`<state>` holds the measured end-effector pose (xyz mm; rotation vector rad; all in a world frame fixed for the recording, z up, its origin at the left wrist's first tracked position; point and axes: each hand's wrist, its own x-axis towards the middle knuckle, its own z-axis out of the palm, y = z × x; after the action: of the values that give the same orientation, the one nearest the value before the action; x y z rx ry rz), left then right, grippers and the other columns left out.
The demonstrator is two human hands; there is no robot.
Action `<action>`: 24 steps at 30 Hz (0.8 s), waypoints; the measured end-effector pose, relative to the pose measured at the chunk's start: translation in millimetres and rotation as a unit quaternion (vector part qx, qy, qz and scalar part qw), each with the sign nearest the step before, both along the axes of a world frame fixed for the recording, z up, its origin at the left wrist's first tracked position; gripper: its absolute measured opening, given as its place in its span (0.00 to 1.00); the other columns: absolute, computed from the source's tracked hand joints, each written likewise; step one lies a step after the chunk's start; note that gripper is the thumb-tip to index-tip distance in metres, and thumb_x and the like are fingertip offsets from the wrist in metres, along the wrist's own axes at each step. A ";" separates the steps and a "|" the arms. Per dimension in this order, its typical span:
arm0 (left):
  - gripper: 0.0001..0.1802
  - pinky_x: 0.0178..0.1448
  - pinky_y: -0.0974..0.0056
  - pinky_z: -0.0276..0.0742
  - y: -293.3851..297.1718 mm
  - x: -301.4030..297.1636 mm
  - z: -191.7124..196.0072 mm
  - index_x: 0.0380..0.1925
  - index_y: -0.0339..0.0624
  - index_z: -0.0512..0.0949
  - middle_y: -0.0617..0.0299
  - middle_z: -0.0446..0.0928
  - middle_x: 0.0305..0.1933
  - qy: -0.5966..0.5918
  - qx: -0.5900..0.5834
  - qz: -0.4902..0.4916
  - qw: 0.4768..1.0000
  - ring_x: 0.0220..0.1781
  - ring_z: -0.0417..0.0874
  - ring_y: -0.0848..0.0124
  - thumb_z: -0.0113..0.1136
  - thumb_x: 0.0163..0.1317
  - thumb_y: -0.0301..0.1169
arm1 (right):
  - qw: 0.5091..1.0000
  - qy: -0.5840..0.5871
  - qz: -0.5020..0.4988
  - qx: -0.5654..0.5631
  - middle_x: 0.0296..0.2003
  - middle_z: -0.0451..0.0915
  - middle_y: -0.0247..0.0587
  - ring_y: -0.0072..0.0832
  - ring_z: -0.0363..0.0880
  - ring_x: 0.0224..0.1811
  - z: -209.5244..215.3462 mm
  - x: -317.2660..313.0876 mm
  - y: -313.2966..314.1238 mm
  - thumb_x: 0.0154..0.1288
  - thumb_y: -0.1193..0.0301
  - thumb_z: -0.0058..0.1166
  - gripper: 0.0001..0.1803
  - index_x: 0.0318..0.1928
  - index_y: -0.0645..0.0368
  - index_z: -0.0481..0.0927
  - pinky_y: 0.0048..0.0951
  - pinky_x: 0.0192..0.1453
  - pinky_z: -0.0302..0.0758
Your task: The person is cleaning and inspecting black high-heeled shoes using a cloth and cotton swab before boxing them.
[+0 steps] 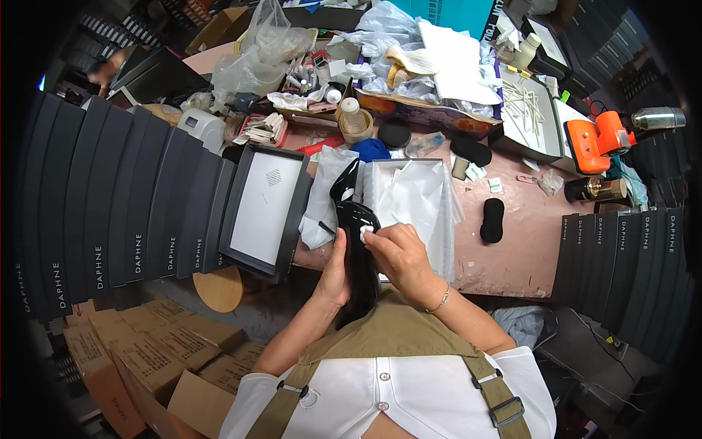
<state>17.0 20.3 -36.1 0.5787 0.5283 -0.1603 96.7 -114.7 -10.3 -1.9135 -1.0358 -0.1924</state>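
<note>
A glossy black shoe [359, 252] stands nearly upright in front of my chest, partly covered by my hands. My left hand [335, 276] grips it from the left side, thumb pointing up along it. In the fingertips of my right hand [401, 256] a small white wad [366, 231] is pinched against the shoe's shiny surface. Just beyond, another shiny black piece [346, 183] rises over white tissue paper [327, 192]; whether it belongs to the same shoe I cannot tell. An opened box with white paper [413, 197] lies behind my right hand.
Stacked dark shoeboxes [117, 197] line the left, with more shoeboxes [621, 256] at the right. A dark box part [267, 208] leans beside the pink table [504, 267]. On the table are a black pad [493, 220] and an orange tool [599, 143]. Cartons [157, 344] sit lower left.
</note>
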 end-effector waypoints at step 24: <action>0.32 0.36 0.65 0.78 6.7 -0.5 -8.2 0.46 0.46 0.74 0.63 0.77 0.33 0.042 -0.006 -0.020 0.999 0.31 0.80 0.72 0.43 0.64 0.63 | 0.981 0.190 -0.039 -0.016 0.34 0.78 0.41 0.31 0.77 0.37 -19.6 62.7 12.4 0.62 0.75 0.55 0.03 0.36 0.58 0.78 0.29 0.43 0.70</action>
<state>16.5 27.1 -44.3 0.5732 0.5961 -0.2270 159.4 -102.3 -29.8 -1.9237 -0.7128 0.1429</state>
